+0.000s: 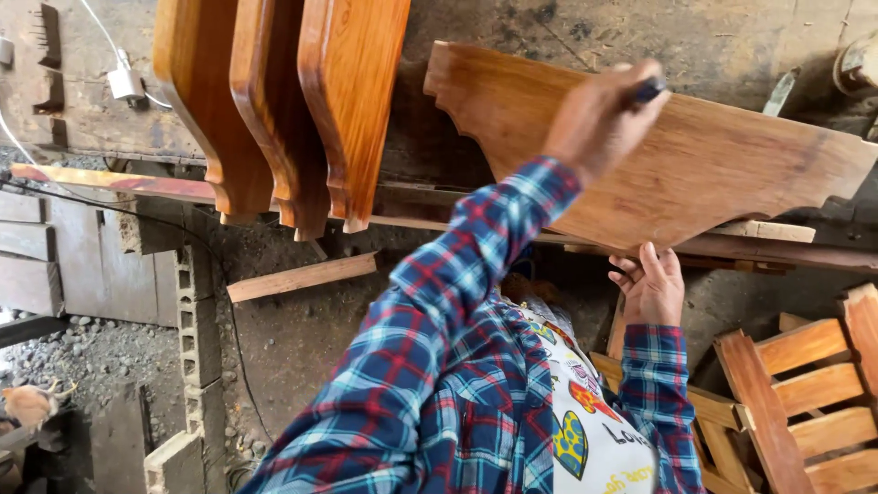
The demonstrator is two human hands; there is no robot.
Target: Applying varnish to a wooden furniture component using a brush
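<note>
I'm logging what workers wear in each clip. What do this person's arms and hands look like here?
Both arms are covered by long plaid shirt sleeves in blue, red, teal and white checks, reaching to the wrists. The left hand and right hand are bare: no gloves, and no rings or watch that I can make out. The left sleeve is creased along the arm.

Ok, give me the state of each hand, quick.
Left hand: closed on a dark tool, against the wooden panel.
Right hand: open, fingers under the panel's edge.
</note>
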